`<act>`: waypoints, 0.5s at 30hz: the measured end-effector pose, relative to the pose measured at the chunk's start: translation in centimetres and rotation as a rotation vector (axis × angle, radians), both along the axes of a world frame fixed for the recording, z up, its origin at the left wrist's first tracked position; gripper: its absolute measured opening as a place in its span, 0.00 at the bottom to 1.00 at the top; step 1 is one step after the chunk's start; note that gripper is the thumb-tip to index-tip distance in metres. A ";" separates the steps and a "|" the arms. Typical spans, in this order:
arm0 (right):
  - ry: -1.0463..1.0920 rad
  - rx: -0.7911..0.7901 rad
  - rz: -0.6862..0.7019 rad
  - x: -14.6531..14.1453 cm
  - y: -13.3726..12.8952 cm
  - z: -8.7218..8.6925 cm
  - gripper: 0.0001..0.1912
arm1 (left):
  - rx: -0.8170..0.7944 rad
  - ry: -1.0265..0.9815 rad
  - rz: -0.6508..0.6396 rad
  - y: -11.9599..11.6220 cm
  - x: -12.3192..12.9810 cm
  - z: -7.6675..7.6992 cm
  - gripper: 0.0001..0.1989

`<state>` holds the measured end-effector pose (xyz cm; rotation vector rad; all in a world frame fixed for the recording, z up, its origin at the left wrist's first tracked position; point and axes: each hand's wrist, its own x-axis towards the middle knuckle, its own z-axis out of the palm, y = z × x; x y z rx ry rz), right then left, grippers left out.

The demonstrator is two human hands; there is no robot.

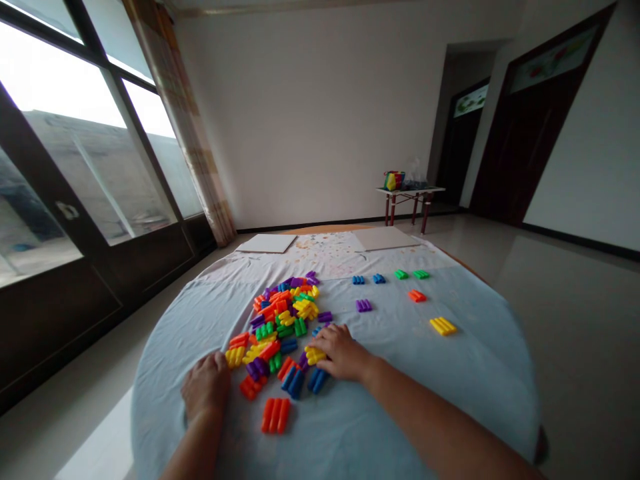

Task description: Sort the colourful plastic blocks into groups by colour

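A pile of plastic blocks (280, 310), each shaped like joined tubes, lies on the cloth in red, yellow, green, blue and purple. At the pile's right edge, my right hand (345, 353) is closed with its fingers and thumb around a yellow block (314, 355). My left hand (207, 387) rests palm down at the left edge, loosely open, its fingertips beside another yellow block (235, 357); whether they touch it I cannot tell. Nearest me lies a red block (275, 415), and blue blocks (293, 382) sit between the hands.
Single blocks stand apart on the right: blue (359, 280), green (421, 274), purple (364, 305), red (417, 296) and yellow (443, 326). Two flat boards (267, 243) (386, 238) lie at the round table's far edge. A small side table (410, 191) holds bags by the wall.
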<state>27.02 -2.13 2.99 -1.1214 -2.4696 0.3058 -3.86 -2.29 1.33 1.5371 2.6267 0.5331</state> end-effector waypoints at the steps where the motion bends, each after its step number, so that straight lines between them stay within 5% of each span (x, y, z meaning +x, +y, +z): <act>1: 0.033 0.000 -0.031 0.7 0.0 0.2 0.25 | -0.008 0.001 0.001 0.0 0.1 0.1 0.29; 7: 0.298 0.064 -0.273 4.3 0.5 0.1 0.27 | -0.040 0.002 -0.012 0.1 0.0 0.1 0.31; 15: 0.389 0.014 -0.474 6.9 1.9 -3.5 0.21 | -0.071 0.003 -0.002 0.7 -0.9 -0.5 0.33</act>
